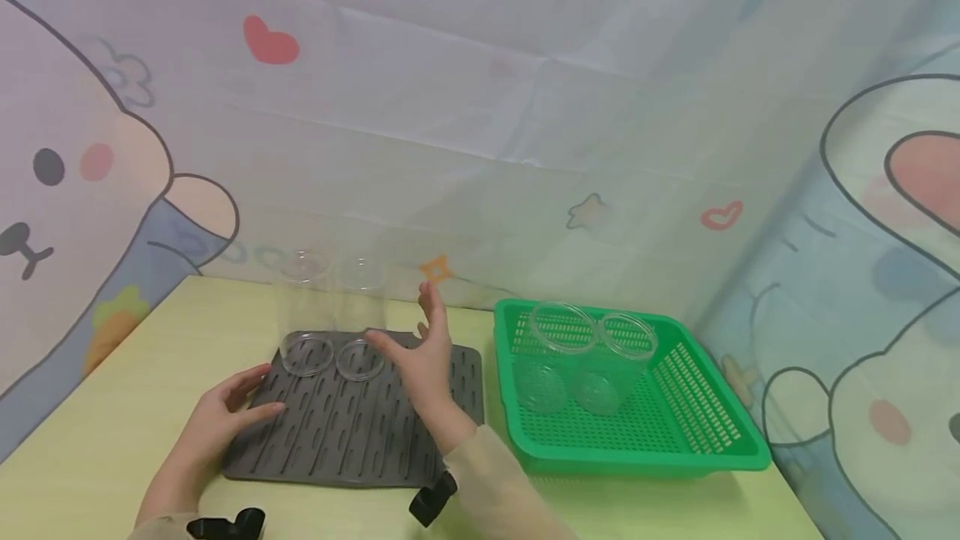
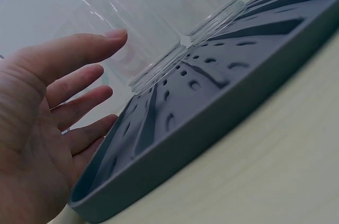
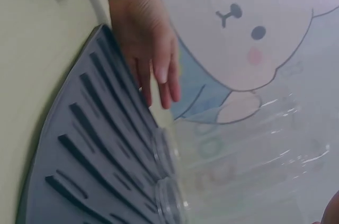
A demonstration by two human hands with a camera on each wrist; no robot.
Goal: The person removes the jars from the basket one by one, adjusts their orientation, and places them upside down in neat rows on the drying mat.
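Two clear plastic cups, a left cup (image 1: 306, 354) and a right cup (image 1: 360, 359), stand side by side on the grey ridged drying mat (image 1: 337, 440). My left hand (image 1: 217, 415) is at the mat's left edge, thumb and fingers spread apart, holding nothing. In the left wrist view its thumb (image 2: 95, 46) points toward the cups. My right hand (image 1: 426, 365) is raised at the right side of the cups, fingers up, also holding nothing. Its thumb overlaps the right cup's lower part in the head view. The right wrist view shows both cups' bottom rings (image 3: 168, 200) on the mat.
A green perforated plastic basket (image 1: 600, 448) sits right of the mat. Inside it, two more clear cups (image 1: 564, 327) stand next to each other, wide rims upward. Behind the pale yellow table (image 1: 112, 407) hangs a cartoon-printed curtain (image 1: 487, 107).
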